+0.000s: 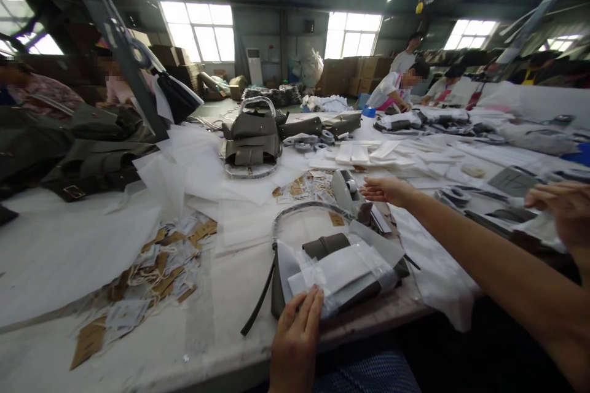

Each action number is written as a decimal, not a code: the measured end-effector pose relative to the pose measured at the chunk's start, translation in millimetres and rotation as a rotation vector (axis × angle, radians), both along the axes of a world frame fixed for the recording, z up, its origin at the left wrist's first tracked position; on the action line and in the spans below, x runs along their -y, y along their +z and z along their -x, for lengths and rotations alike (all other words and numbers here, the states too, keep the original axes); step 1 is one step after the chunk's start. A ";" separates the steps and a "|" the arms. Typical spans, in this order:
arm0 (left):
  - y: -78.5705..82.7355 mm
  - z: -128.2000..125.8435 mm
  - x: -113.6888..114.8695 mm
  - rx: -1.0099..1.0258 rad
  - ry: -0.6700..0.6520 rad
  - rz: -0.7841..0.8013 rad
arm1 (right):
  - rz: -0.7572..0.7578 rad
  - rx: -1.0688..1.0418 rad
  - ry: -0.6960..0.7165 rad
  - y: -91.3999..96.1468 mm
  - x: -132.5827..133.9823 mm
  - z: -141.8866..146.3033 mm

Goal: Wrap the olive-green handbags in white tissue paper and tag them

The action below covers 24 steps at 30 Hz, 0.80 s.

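A grey-green handbag [328, 245] lies flat near the table's front edge, partly wrapped in clear plastic and white tissue [343, 270]. Its curved handle [299, 212] points away from me. My left hand [295, 334] rests flat on the wrapped near corner of the bag, fingers stretched out and holding nothing. My right hand [385, 190] reaches forward over the table with its fingers extended. The fingertips are at a grey tape dispenser [346, 190] just beyond the bag, and I cannot tell whether they touch it.
Paper tags [159, 270] are scattered at the left. A finished handbag [252, 138] stands further back, with dark bags [92, 159] piled at the far left. Another person's hand [568, 212] is at the right edge. Co-workers sit along the far side.
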<state>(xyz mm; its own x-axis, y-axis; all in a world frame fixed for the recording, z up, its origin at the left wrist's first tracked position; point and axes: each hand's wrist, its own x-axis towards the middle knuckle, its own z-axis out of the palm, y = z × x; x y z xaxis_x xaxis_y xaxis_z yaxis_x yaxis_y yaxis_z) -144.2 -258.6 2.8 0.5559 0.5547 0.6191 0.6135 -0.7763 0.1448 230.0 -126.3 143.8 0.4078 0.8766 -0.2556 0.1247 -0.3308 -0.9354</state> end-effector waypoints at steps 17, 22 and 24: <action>1.4 1.1 0.3 -0.009 -0.012 0.018 | 0.093 0.437 -0.079 -72.0 71.5 -4.2; -0.4 1.4 0.4 0.001 -0.004 0.007 | 0.130 0.753 -0.002 -65.2 69.2 -15.0; -1.7 1.3 0.6 0.007 -0.007 0.002 | 0.104 0.912 0.020 -57.8 79.3 -16.7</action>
